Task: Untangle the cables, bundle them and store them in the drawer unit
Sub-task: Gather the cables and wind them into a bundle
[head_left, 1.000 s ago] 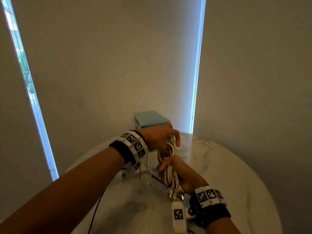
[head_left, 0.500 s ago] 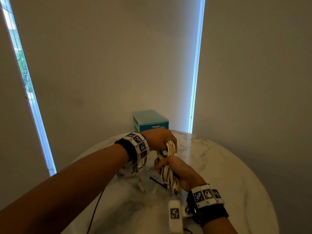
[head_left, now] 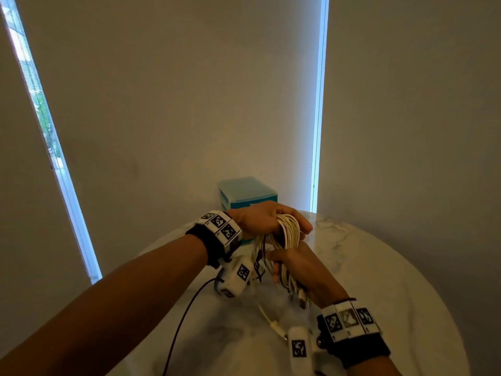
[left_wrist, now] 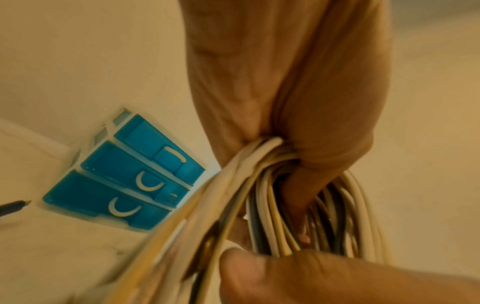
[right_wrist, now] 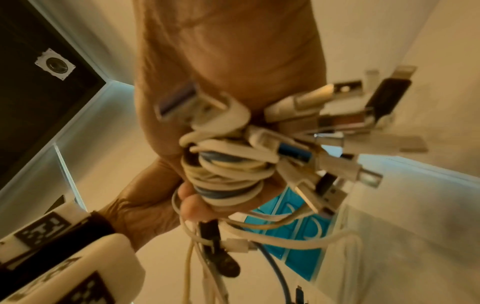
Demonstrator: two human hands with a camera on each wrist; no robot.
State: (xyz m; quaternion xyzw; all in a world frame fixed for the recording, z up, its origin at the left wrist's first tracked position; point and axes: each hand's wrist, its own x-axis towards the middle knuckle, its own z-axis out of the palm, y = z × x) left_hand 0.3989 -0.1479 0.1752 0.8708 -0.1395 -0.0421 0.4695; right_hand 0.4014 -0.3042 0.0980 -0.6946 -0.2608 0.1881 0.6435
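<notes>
Above the round marble table (head_left: 379,267) I hold a looped bundle of mostly white cables (head_left: 288,234). My left hand (head_left: 267,221) curls around the top of the loops (left_wrist: 298,185). My right hand (head_left: 301,270) grips the lower part of the bundle, where several USB plugs (right_wrist: 324,144) stick out. Loose cable ends (right_wrist: 233,257) hang under the hands. The blue drawer unit (head_left: 245,192) stands at the table's far edge just behind my left hand, with its three drawers (left_wrist: 124,181) shut.
A thin black cable (head_left: 181,321) runs over the table's left side toward me. A white cable end (head_left: 273,324) lies on the marble below the hands. Closed blinds and window strips stand behind the table.
Both hands have risen a little and moved toward the drawer unit with the bundle. The loops at the top now sit wider in my left hand.
</notes>
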